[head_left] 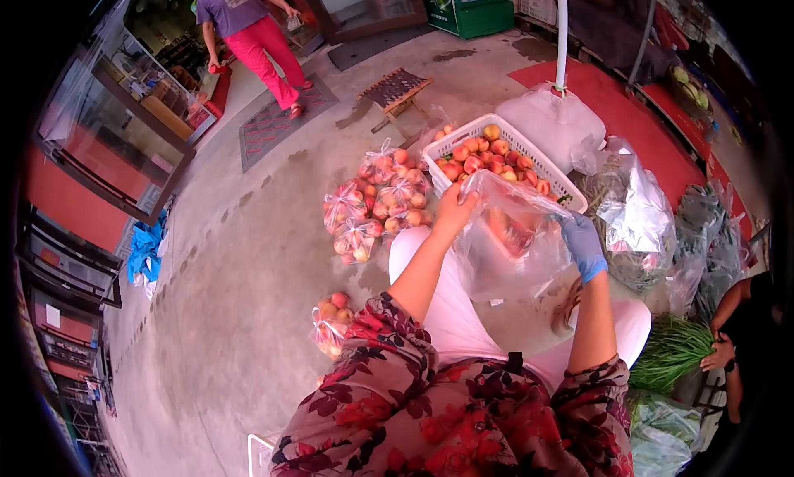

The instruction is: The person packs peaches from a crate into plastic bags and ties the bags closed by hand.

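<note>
My left hand (455, 210), bare, pinches the rim of a clear plastic bag (529, 266) in front of my knees. My right hand (582, 242), in a blue glove, grips the bag's other side, so the bag hangs stretched between both hands. The film is see-through, and reddish shapes show through it; I cannot tell whether anything lies inside. Just beyond my hands is a white plastic crate (566, 181) with many peaches (488, 156). Several filled bags of peaches (370, 197) sit on the ground left of it.
One more peach bag (332, 321) lies by my left side. A folding stool (397, 93) and a white weighted pole base (552, 120) stand beyond the crate. At right, another person's hands (718, 353) hold green stalks (672, 352). A person in pink trousers (263, 54) walks near the doorway.
</note>
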### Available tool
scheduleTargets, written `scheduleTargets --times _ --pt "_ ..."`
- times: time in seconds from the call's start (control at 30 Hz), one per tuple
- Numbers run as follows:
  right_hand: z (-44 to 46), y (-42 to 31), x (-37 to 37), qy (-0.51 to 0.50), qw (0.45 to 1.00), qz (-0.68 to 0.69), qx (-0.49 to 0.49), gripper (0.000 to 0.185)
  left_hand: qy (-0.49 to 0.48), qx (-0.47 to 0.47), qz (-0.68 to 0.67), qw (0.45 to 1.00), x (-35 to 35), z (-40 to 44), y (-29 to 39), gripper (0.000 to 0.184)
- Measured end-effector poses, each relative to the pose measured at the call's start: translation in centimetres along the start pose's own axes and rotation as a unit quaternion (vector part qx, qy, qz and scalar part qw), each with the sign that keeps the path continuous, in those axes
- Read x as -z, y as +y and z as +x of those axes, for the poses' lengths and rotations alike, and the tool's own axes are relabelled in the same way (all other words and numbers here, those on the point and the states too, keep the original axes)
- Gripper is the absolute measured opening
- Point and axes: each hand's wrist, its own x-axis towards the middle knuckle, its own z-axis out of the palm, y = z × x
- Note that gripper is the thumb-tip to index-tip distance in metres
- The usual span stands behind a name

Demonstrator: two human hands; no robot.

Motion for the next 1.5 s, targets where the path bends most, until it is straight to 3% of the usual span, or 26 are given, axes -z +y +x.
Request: scheduleTargets --times 0.03,0.07,0.2,0.3,0.33,0.4,0.43,0.47,0.5,0.57,0.7,0.77,0.87,0.9,0.93,1.03,1.13,1.17,1.27,1.33,1.4,1.5 --pt "0.2 -1.0 0.1 0.008 0.997 0.076 -0.015 0.020 0.025 -0.009 -0.038 0.999 -0.1 0.4 0.1 0.036" --pt "-0.2 -1.9 0.2 0.003 0.980 0.198 -0.009 0.018 0.043 -0.081 0.027 0.995 -0.1 0.4 0.1 0.041" --pt "-0.4 -3.4 0.4 0.098 0.941 0.321 0.050 0.019 -0.002 -0.022 0.229 0.973 0.3 -1.0 0.0 0.032" --pt "-0.1 -2.7 2.2 0.177 0.925 0.331 0.062 0.022 -0.046 0.048 0.303 0.951 1.9 -0.4 -2.6 0.024" --pt "-0.2 -2.1 2.8 0.213 0.946 0.235 0.060 0.024 -0.073 0.074 0.301 0.948 2.7 -0.3 -2.7 0.022" --pt "-0.1 -1.8 3.1 0.188 0.975 0.118 0.002 0.026 -0.109 0.094 0.273 0.951 3.2 0.7 -3.6 0.024" --pt "0.8 -0.7 3.2 0.145 0.989 0.024 0.003 0.030 -0.123 0.193 0.104 0.968 3.2 0.5 -1.6 0.022" --pt "1.8 -0.2 2.5 0.168 0.978 -0.119 0.017 0.037 -0.130 0.288 -0.065 0.947 3.1 0.6 0.3 0.020" --pt "0.3 -3.4 1.1 0.154 0.976 -0.155 -0.004 0.042 -0.133 0.274 -0.184 0.935 2.6 1.1 0.1 0.018" --pt "1.9 -1.6 0.2 0.154 0.978 -0.128 0.058 0.040 -0.125 0.239 -0.410 0.871 2.1 2.2 -0.2 0.015" --pt "2.2 -3.0 -1.6 0.128 0.984 -0.099 0.074 0.037 0.002 0.202 -0.465 0.862 0.5 2.7 0.6 0.021" --pt "3.5 -0.8 -1.9 0.126 0.986 -0.094 0.061 0.036 -0.015 0.161 -0.331 0.930 0.9 3.3 -1.1 0.027" --pt "4.0 -0.9 -1.9 0.079 0.997 -0.003 -0.022 0.033 -0.019 0.105 -0.102 0.989 1.4 3.6 -2.1 0.037" --pt "4.4 -1.1 -2.0 0.069 0.997 0.006 -0.038 0.032 -0.018 0.087 -0.021 0.996 1.7 3.8 -2.4 0.040" --pt "4.9 -1.5 -2.2 0.059 0.997 0.017 -0.054 0.030 0.001 0.009 0.079 0.997 2.0 4.7 -3.8 0.046" --pt "8.4 -0.7 -3.5 0.036 0.996 0.064 -0.054 0.026 -0.087 0.040 0.141 0.985 4.2 8.4 -5.0 0.044" --pt "13.1 -1.1 -4.5 -0.006 0.995 0.089 -0.033 0.023 0.056 0.019 -0.028 0.998 4.1 13.3 -8.1 0.030" --pt "14.8 -1.7 -4.9 -0.026 0.995 0.093 -0.028 0.023 0.067 0.050 -0.096 0.992 4.6 15.1 -8.8 0.023" --pt "20.2 -4.0 -5.5 -0.038 0.985 0.163 -0.052 0.027 0.120 0.136 -0.271 0.945 5.1 19.8 -8.8 0.008" --pt "23.1 -4.6 -6.1 -0.067 0.963 0.261 0.025 0.036 0.184 0.183 -0.351 0.900 4.6 22.3 -8.4 0.006" --pt "25.8 -3.3 -6.0 -0.114 0.941 0.306 0.089 0.056 0.186 0.219 -0.369 0.884 3.9 24.9 -10.8 0.006" --pt "27.0 1.9 -5.1 -0.101 0.910 0.392 0.089 0.065 0.174 0.252 -0.411 0.859 2.3 27.0 -17.0 0.002"
